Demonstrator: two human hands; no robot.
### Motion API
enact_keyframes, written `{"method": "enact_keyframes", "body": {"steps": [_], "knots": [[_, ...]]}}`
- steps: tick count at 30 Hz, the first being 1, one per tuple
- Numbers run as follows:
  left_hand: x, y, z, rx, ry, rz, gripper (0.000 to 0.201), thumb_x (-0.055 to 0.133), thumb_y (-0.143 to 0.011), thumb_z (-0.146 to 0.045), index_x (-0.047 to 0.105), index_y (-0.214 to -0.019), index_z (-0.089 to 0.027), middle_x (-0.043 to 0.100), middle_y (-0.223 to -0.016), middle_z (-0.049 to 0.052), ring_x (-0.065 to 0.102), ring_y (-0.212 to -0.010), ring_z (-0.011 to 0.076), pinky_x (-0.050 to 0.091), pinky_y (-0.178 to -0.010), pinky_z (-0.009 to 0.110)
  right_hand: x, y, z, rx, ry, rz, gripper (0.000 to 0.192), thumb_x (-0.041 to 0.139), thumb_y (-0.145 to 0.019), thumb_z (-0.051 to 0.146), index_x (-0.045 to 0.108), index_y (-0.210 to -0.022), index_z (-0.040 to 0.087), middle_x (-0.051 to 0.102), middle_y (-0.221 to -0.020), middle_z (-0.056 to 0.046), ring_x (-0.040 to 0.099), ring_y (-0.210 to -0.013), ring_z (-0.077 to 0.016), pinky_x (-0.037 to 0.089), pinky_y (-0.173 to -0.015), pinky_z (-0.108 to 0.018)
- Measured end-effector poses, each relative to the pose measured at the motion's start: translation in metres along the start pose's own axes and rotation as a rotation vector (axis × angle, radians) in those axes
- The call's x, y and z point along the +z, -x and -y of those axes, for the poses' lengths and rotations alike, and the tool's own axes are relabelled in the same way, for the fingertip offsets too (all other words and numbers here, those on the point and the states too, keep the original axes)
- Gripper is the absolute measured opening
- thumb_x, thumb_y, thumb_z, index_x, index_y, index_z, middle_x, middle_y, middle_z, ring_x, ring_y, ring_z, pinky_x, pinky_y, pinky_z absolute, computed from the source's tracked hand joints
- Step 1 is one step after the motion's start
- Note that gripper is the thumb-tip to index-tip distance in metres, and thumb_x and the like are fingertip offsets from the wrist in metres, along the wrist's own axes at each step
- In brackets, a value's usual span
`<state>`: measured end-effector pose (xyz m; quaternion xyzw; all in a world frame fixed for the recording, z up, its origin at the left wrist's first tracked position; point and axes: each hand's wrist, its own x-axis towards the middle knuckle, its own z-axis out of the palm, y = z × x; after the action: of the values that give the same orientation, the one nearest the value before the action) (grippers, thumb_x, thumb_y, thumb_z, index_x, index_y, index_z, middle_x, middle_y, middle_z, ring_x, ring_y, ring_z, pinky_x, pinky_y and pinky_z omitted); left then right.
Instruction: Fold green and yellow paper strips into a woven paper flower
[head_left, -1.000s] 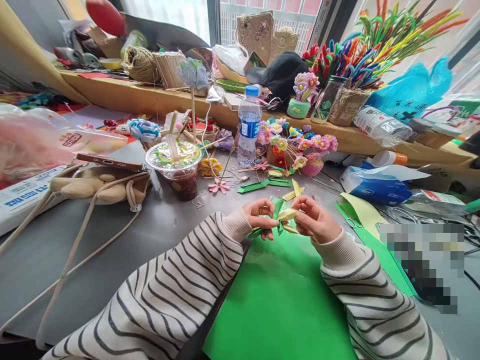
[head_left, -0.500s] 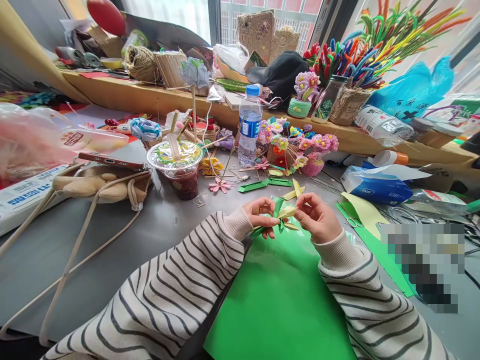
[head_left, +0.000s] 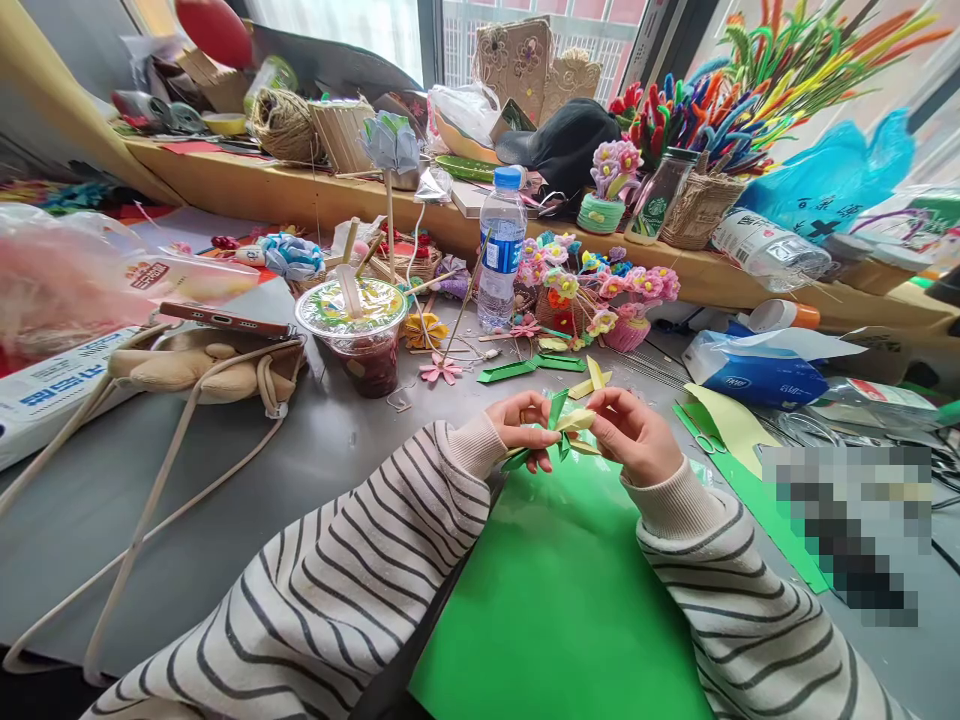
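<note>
Bare grey desk (head_left: 225, 500) lies open at nine o'clock. The left hand (head_left: 517, 425) and right hand (head_left: 637, 435) pinch a folded paper flower (head_left: 568, 428) with their fingers above the green sheet (head_left: 555, 600); clutter crowds twelve o'clock.

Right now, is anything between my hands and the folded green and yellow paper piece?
Nothing visible is. The left hand and the right hand both pinch the folded paper piece directly, holding it just above the green paper sheet, with no other thing between fingers and paper.
</note>
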<state>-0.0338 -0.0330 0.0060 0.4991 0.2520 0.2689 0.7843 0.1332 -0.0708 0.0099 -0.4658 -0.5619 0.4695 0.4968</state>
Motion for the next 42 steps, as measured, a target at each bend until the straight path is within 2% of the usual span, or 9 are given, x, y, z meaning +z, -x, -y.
{"method": "enact_keyframes", "body": {"steps": [6,12,19,22,25,27,32,42], "knots": [[-0.002,-0.001,0.0,-0.01,0.021,0.031,0.043,0.071,-0.049,-0.032,0.038,-0.072,-0.015,0.051,-0.061,-0.005,0.056,-0.043,0.0105,0.042,-0.039,0.019,0.001,0.0,0.0,-0.004,-0.002,0.01,0.023,0.056,-0.067,0.036,0.043,-0.079,0.02,0.044,-0.065,0.003,0.035,-0.044,-0.0055,0.027,-0.038,-0.02],[-0.002,-0.002,0.002,-0.003,0.045,0.049,0.043,0.07,-0.05,-0.033,0.038,-0.074,-0.016,0.054,-0.064,-0.003,0.056,-0.044,0.0097,0.041,-0.039,0.019,0.005,0.0,-0.003,-0.141,0.072,-0.092,0.019,0.056,-0.068,0.033,0.044,-0.076,0.021,0.043,-0.069,0.001,0.045,-0.058,-0.0099,0.038,-0.051,-0.023],[-0.002,-0.002,0.002,-0.015,0.039,0.053,0.044,0.07,-0.049,-0.034,0.038,-0.073,-0.015,0.053,-0.06,-0.004,0.056,-0.044,0.0099,0.039,-0.037,0.017,-0.002,-0.002,0.001,-0.257,0.252,-0.093,0.011,0.056,-0.068,0.031,0.053,-0.073,0.02,0.047,-0.074,-0.002,0.047,-0.065,-0.0129,0.041,-0.055,-0.026],[-0.002,-0.002,0.002,0.013,0.01,0.018,0.044,0.07,-0.05,-0.033,0.037,-0.073,-0.015,0.052,-0.06,-0.005,0.056,-0.043,0.01,0.04,-0.038,0.017,-0.011,-0.004,0.006,-0.246,0.31,0.024,0.012,0.056,-0.068,0.03,0.056,-0.074,0.02,0.05,-0.077,-0.004,0.049,-0.071,-0.0149,0.042,-0.056,-0.027],[0.0,-0.001,0.003,0.064,-0.034,-0.034,0.043,0.069,-0.051,-0.033,0.036,-0.073,-0.016,0.053,-0.065,-0.004,0.055,-0.043,0.009,0.041,-0.038,0.018,-0.016,-0.003,0.012,-0.189,0.358,0.108,0.017,0.055,-0.068,0.033,0.058,-0.077,0.02,0.051,-0.08,-0.005,0.048,-0.069,-0.0146,0.042,-0.053,-0.026],[0.002,-0.001,0.004,0.104,-0.079,-0.058,0.041,0.068,-0.053,-0.033,0.036,-0.074,-0.015,0.053,-0.07,-0.003,0.056,-0.043,0.0085,0.041,-0.038,0.017,-0.015,-0.002,0.014,-0.143,0.394,0.094,0.018,0.057,-0.066,0.036,0.058,-0.073,0.019,0.052,-0.078,-0.005,0.046,-0.063,-0.0127,0.04,-0.049,-0.025],[0.01,0.002,0.006,0.155,-0.234,-0.134,0.035,0.065,-0.058,-0.03,0.038,-0.074,-0.015,0.05,-0.074,-0.002,0.055,-0.044,0.007,0.041,-0.037,0.016,-0.009,0.0,0.012,-0.094,0.481,-0.033,0.022,0.059,-0.064,0.039,0.056,-0.059,0.018,0.05,-0.065,-0.002,0.041,-0.054,-0.0099,0.034,-0.045,-0.023],[0.011,0.003,0.011,0.19,-0.384,-0.188,0.027,0.06,-0.063,-0.026,0.04,-0.077,-0.016,0.049,-0.079,0.0,0.056,-0.045,0.0071,0.042,-0.036,0.017,-0.006,-0.001,0.008,-0.126,0.563,-0.018,0.021,0.056,-0.067,0.039,0.054,-0.063,0.018,0.051,-0.068,-0.003,0.045,-0.057,-0.0114,0.037,-0.048,-0.024]]}}
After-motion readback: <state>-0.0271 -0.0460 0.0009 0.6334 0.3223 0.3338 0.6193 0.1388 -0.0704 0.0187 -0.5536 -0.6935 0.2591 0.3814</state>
